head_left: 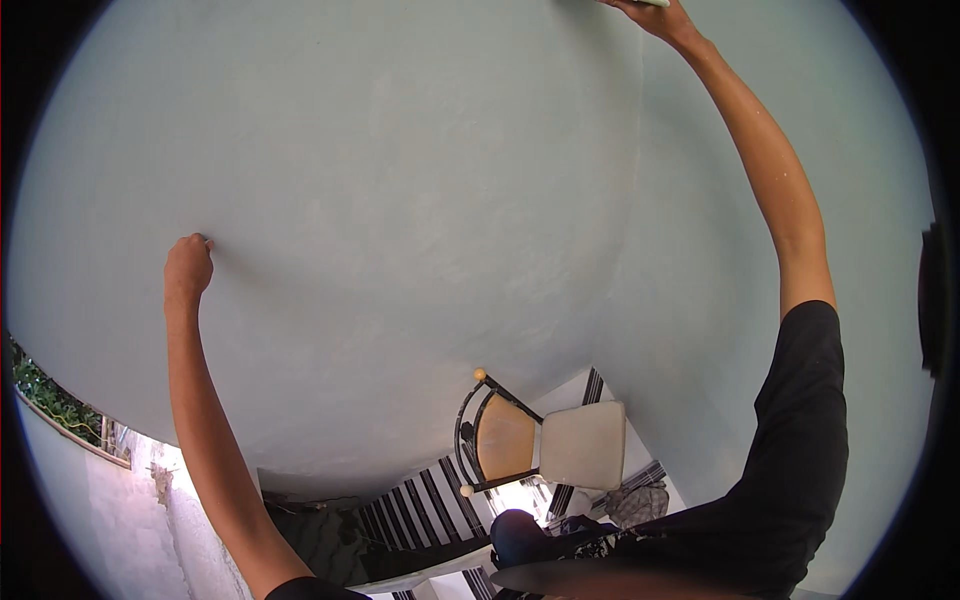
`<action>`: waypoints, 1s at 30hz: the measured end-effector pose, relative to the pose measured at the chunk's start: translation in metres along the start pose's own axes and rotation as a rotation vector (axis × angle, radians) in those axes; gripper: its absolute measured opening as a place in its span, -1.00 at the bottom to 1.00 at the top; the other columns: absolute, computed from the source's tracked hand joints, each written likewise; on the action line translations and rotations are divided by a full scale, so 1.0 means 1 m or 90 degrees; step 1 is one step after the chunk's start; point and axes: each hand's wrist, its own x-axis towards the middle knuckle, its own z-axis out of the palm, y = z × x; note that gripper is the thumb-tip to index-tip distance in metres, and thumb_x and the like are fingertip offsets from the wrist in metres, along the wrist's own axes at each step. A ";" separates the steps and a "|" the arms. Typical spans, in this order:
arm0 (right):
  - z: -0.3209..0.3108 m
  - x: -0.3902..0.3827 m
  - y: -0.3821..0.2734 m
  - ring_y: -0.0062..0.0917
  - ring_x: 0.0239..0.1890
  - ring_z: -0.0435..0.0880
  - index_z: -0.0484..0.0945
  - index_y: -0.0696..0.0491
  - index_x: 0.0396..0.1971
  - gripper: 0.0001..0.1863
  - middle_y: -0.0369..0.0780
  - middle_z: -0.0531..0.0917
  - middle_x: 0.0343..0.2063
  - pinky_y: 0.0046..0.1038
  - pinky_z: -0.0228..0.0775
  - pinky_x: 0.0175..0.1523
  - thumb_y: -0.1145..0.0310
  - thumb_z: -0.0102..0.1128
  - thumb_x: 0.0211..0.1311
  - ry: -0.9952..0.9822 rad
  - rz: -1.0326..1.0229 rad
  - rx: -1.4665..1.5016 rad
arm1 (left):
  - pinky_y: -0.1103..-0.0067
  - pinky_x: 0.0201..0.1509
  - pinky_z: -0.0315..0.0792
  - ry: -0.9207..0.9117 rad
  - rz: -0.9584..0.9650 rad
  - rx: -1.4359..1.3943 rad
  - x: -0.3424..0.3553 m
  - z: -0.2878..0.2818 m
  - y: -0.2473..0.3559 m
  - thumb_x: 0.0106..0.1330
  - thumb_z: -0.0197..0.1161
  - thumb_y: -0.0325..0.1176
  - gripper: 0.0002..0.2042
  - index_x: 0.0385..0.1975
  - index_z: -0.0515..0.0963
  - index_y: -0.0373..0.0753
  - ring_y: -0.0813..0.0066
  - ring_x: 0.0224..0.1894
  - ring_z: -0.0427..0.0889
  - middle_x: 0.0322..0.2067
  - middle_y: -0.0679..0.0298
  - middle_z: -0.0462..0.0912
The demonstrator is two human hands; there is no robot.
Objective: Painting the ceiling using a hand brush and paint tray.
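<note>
My left hand (188, 262) is closed in a fist against the pale grey-green wall (400, 180), with a small object showing at the thumb, too little of it to name. Its shadow falls on the wall to the right. My right hand (655, 22) is raised at the top edge, beside the wall corner, closed on a pale green tool handle (652, 3); the rest of the tool is cut off by the frame.
Below is a chair (582, 445) with a black frame and pale padded seat, on a striped tiled floor (430, 505). A crumpled grey bundle (637, 505) lies beside it. At lower left, an opening shows greenery (55, 400) above a white ledge.
</note>
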 end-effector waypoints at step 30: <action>-0.022 0.039 -0.022 -0.54 -0.30 0.70 0.72 0.05 -0.28 -0.84 -0.23 0.75 -0.34 -0.45 0.56 -0.12 0.38 0.37 0.12 -0.048 -0.010 0.101 | 0.20 -0.22 0.50 0.015 0.003 -0.023 -0.001 -0.004 0.002 0.40 0.04 -0.32 -0.73 -0.38 0.54 -0.42 -0.07 -0.23 0.59 -0.31 -0.07 0.61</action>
